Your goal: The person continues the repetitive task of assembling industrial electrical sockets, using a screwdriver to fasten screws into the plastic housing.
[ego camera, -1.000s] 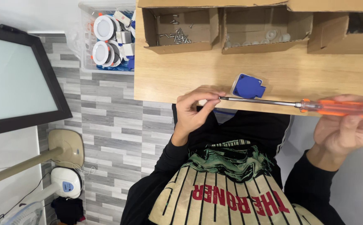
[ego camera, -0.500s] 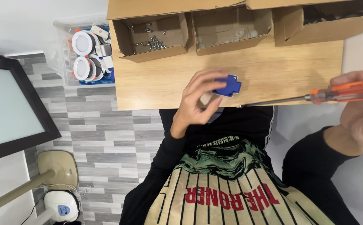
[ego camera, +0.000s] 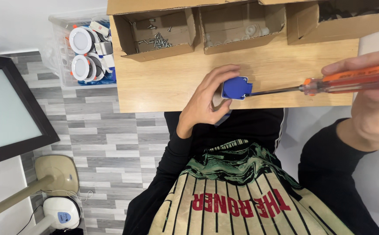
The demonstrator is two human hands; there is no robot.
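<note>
Head view: your left hand grips the blue part at the surface edge, centre frame, fingers arched over its top and thumb below. It looks like light, rigid, smooth plastic, so pinch its flat sides. Your right hand is clenched round the screwdriver, whose tip meets the part's right face.
</note>
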